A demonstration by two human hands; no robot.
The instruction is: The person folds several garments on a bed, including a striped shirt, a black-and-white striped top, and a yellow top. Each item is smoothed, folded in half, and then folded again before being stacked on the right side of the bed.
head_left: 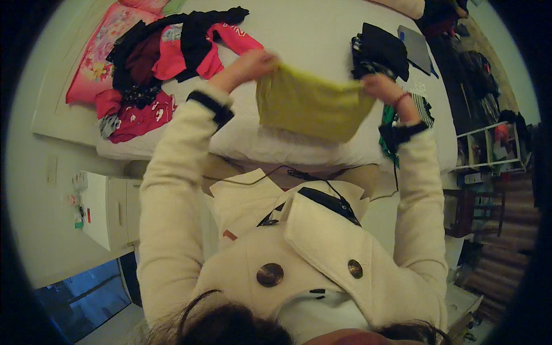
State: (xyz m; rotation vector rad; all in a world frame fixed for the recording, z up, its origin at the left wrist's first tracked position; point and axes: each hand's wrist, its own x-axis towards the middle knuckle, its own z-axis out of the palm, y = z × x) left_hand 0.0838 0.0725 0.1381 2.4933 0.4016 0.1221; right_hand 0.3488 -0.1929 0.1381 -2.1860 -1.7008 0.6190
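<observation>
A yellow-green piece of cloth hangs stretched between my two hands above the near part of the bed. My left hand pinches its upper left corner, and my right hand grips the upper right corner; both are slightly blurred. The cloth looks like a folded garment, though its exact kind does not show. Just beyond my right hand sits a stack of folded dark clothes. To the left of my left hand lies a loose heap of red and black clothes.
The white-sheeted bed spans the far side. A pink floral pillow rests at its left. Green and striped clothes lie under my right forearm, and a grey flat item behind the stack. A white cabinet stands left, a shelf rack right.
</observation>
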